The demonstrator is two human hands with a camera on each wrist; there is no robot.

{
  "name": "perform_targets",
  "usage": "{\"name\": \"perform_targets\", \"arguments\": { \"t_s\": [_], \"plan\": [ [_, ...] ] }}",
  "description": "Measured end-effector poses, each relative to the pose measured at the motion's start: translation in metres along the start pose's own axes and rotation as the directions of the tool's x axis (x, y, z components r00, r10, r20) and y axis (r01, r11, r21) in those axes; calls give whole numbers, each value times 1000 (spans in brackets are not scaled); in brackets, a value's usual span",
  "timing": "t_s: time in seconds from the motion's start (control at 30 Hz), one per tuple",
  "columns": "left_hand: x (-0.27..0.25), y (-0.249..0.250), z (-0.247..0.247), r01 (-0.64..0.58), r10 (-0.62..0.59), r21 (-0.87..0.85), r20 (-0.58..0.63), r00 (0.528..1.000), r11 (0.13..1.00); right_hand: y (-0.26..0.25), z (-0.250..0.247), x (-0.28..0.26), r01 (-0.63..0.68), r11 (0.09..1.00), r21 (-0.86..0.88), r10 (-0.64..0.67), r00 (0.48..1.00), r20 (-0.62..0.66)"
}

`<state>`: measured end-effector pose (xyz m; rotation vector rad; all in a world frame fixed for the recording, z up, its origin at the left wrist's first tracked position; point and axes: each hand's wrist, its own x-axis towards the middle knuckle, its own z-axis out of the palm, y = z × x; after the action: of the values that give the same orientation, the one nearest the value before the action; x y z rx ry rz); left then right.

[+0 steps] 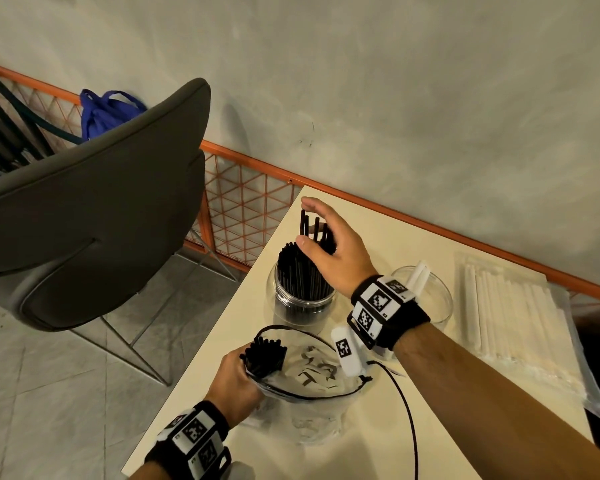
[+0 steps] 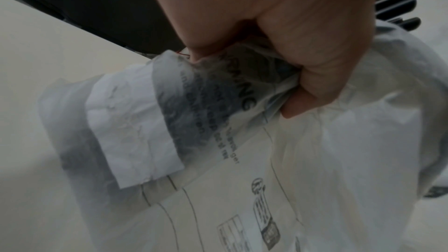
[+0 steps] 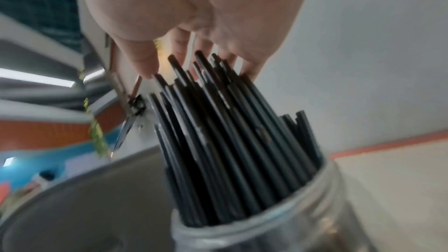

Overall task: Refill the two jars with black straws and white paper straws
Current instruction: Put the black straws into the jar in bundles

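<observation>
A clear jar point(image 1: 302, 299) packed with black straws point(image 1: 300, 268) stands on the cream table. My right hand point(image 1: 307, 221) hovers over it with fingers spread; the fingertips point(image 3: 148, 68) touch the tops of a few straws point(image 3: 230, 131) that stand higher than the others. My left hand point(image 1: 236, 379) grips the neck of a crumpled clear plastic bag point(image 1: 312, 393), with a bundle of black straws point(image 1: 265, 353) poking out above the fist point(image 2: 290, 45). Behind my right wrist a second jar point(image 1: 437, 303) holds a couple of white straws point(image 1: 418, 275).
A flat pack of white paper straws point(image 1: 510, 313) lies at the table's right. A black cable point(image 1: 407, 410) trails across the table point(image 1: 447, 445). A grey chair point(image 1: 94, 209) stands left of the table, an orange mesh rail point(image 1: 250, 199) runs along the wall.
</observation>
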<state>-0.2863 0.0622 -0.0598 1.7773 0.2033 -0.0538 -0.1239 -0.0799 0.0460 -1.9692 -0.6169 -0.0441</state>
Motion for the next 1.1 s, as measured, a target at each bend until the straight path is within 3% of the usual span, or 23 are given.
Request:
{"name": "perform_targets", "arguments": {
  "t_s": [0.1,0.2,0.37,0.5,0.67,0.83,0.93,1.0,1.1],
  "plan": [
    [1,-1,0,-8,8,16,-3,1000,1000,10,2,0,159,951,-265,-121,981,154],
    [0,-1,0,-11,11,3,-1,1000,1000,28,4,-9,238,888,-394,-166,964,208],
    [-2,0,-1,-40,40,-16,-17,999,999,45,6,-21,236,832,-502,-63,939,337],
    [-2,3,0,-65,65,7,-7,998,998,38,5,-19,282,780,-559,-89,934,347],
    [-2,3,0,-82,82,0,-5,997,997,47,17,-31,380,615,-691,-19,883,468],
    [-2,5,-1,-70,70,-11,-17,997,997,44,9,-23,252,702,-666,-4,936,351],
    [-2,5,0,-65,65,-4,-8,998,998,51,6,-21,85,710,-699,172,941,290],
    [-2,6,0,-56,56,8,-9,998,998,51,6,-21,54,725,-687,218,928,303],
    [-2,6,0,-40,41,16,-10,999,999,32,-1,-25,72,814,-577,87,966,243]
  ]
}}
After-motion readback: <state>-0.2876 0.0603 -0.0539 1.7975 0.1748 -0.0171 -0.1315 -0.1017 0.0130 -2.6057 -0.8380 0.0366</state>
